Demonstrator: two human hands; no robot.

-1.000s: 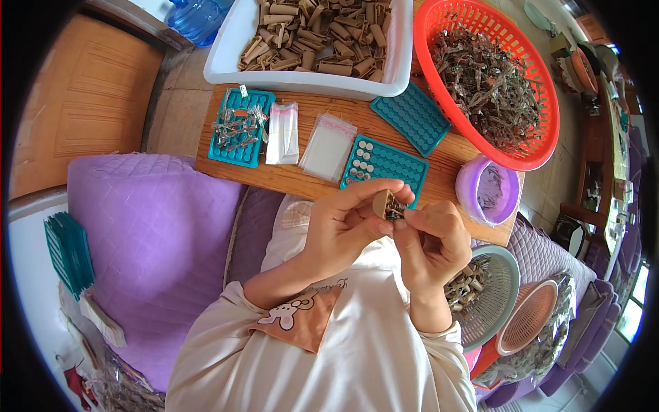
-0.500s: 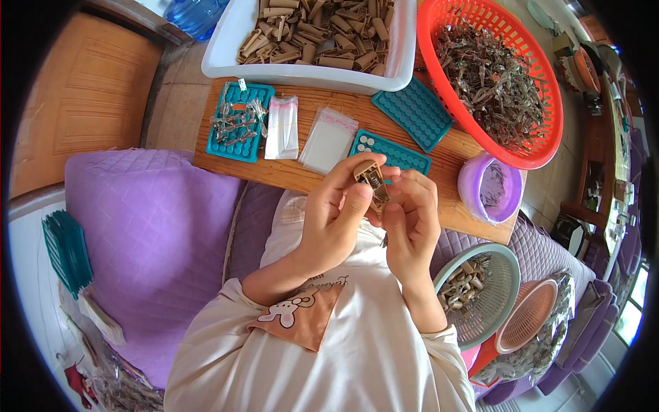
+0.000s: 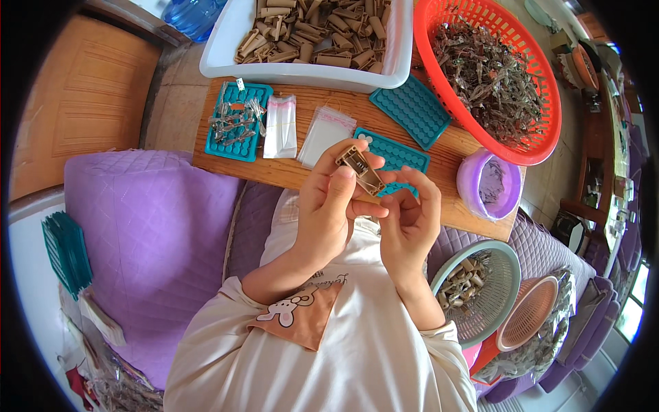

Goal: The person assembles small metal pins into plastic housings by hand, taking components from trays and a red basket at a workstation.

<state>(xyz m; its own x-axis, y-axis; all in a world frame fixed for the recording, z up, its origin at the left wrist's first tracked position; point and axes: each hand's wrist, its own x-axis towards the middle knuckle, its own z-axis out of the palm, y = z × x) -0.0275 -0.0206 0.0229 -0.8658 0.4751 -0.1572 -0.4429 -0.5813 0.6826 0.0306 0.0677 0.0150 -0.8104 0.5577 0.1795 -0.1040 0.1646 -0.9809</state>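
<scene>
A tan plastic casing, hollow along its open side, sits between the thumb and fingers of my left hand. Something dark, like a coil or ridged part, shows inside its upper end. Just to the right, my right hand has its thumb and fingertips brought together near the casing's lower end, close to a left fingertip. Whatever those right fingertips hold, if anything, is too small to tell. Beyond both hands lies a teal tray with round hollows and white discs, partly covered by my left fingers.
A white bin of tan casings stands at the back. Right of it are a red basket of dark strips and a purple tub. Clear bags and another teal tray lie left; a grey-green basket sits beside my right arm.
The casing has tilted and shifted slightly left and up in my left hand, showing more of its hollow. My right fingertips have come away from it and lowered a little.
</scene>
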